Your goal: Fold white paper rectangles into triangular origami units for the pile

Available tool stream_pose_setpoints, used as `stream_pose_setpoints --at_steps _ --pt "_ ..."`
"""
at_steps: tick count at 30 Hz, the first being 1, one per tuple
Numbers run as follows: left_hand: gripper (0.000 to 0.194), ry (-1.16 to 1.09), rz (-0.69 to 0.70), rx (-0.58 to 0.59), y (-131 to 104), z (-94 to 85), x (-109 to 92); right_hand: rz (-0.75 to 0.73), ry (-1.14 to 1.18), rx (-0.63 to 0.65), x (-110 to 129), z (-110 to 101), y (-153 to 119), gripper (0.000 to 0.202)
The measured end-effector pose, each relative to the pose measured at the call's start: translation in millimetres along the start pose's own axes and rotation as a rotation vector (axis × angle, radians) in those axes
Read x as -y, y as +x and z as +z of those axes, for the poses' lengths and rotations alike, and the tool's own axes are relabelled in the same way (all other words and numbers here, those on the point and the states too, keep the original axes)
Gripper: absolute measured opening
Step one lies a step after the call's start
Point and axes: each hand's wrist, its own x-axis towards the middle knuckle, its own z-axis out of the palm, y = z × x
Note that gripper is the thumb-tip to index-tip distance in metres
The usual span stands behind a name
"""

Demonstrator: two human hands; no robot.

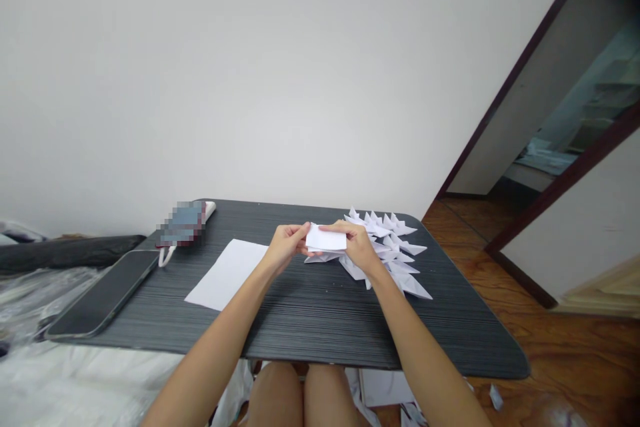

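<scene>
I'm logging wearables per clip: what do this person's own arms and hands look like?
The left hand and right hand are ungloved. Both forearms are bare, with no sleeves, watch or bracelet visible. Rings are too small to judge.

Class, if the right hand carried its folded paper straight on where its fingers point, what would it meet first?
Probably the left hand, at the other end of the folded paper; the right hand points toward it, though depth is unclear.
</scene>
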Motion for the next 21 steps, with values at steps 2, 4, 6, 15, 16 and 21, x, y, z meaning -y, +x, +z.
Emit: stream_pose_setpoints --at_steps 2,4,6,15,16,21 --pt "0.038 -0.026 0.002 -0.012 0.6 -1.0 0.9 -0.021 -0.01 -0.003 -1.2 -0.5 -0.4 0.027" --pt "0.036 -0.061 -0.02 -0.006 0.9 -2.2 1.4 -0.03 -0.005 -0.017 -1.3 -1.1 -0.9 0.026" --pt "0.036 -0.085 -0.076 0.042 0.7 -3.0 1.6 -0.039 -0.003 -0.041 -0.7 -1.6 -1.2 0.024" --pt "0.023 -0.089 -0.025 0.043 -4.0 1.0 4.1 -0.086 -0.047 -0.136 -3.8 -3.2 -1.0 0.027" --pt "0.023 -0.086 -0.021 0.041 -4.0 1.3 4.5 -0.093 -0.047 -0.137 -4.3 -3.4 -1.0 0.028" --pt "0.024 -0.075 -0.016 0.044 -2.3 0.4 5.1 -0.11 -0.062 -0.124 -5.3 -4.2 -0.7 0.027"
